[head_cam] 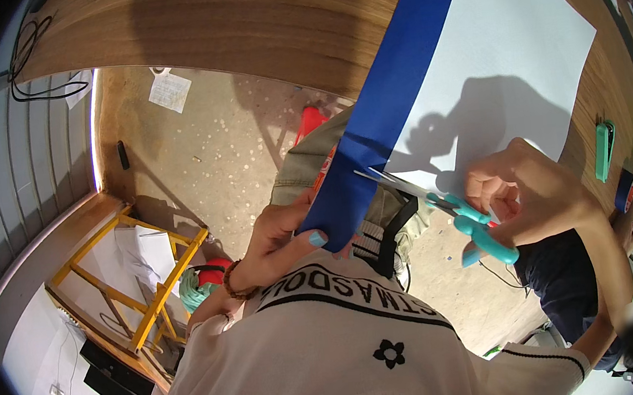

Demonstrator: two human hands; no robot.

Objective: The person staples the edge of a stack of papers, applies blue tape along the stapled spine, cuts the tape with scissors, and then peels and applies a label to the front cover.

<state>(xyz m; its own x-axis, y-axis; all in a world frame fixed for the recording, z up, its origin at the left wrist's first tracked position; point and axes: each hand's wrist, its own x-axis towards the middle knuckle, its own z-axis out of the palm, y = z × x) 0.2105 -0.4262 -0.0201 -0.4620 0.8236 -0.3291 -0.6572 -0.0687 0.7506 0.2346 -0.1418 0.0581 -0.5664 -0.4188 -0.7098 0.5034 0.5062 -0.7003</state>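
A long dark-blue strip (396, 73) runs from the tabletop down toward my body, along the left side of a large white sheet (513, 32). Its near end is pinched in my left hand (282, 233), thumb on top. Behind the strip by those fingers shows the edge of a red printed thing (325, 167), mostly hidden. My right hand (536, 192) grips scissors (438, 199) by their turquoise handles. The blades are parted, their tips over the strip's right side; whether they cut into it I cannot tell. Shadows of the hand and scissors fall on the sheet and strip.
The wooden table (275, 22) curves across the top. A turquoise stapler (605, 151) lies at its right, near a blue roll (625, 191). Another person (562, 281) is at the right. At lower left stands a yellow metal frame (170, 288); a black cable (18, 61) hangs upper left.
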